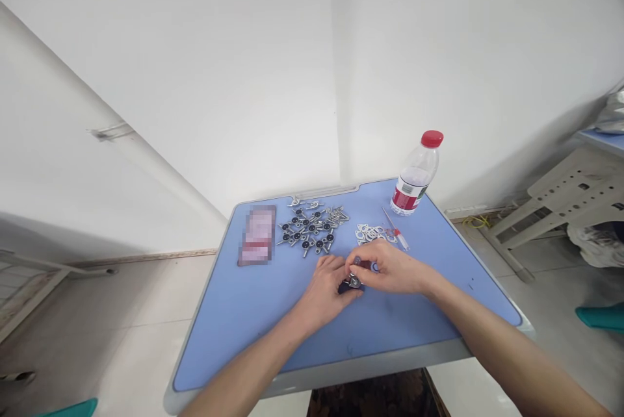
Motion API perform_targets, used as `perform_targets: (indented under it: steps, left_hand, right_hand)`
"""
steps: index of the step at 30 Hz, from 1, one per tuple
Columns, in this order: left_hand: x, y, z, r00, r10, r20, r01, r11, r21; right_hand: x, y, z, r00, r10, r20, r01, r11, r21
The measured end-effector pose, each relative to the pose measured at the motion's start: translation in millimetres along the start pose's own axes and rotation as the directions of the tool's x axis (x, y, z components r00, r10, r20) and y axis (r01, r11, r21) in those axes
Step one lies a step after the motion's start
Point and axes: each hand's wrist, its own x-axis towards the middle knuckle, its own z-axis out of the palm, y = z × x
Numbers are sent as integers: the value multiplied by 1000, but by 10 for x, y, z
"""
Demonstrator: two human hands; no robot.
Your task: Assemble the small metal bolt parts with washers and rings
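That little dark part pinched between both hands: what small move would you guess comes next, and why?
Probably seating the metal piece onto the small dark part. The left hand steadies it on the blue table while the right hand pinches from above; similar finished-looking pieces lie just beyond.

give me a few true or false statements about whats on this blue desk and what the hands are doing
1. Both hands meet on a small dark part near the desk's middle. True.
2. The water bottle has a blue cap. False: the cap is red.
3. A pile of metal parts lies beyond the left hand. True.
4. The right hand rests on the bottle. False: it is at the dark part, apart from the bottle.
5. The desk is green. False: blue.
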Motion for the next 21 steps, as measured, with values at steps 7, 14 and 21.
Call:
perform_targets:
  steps: [7,14,21]
  left_hand:
    - [6,-2,0,1000,-4,3,4,1000,-8]
    - [12,-12,-1,1000,-10,15,10,1000,-7]
    - [9,11,-14,1000,-15,11,15,1000,-9]
  right_hand:
    - [-1,-14,17,999,16,44,-16,1000,8]
    - [4,-26,9,999,37,34,-36,999,-29]
    - [-1,-55,-32,998,61,29,-60,997,-38]
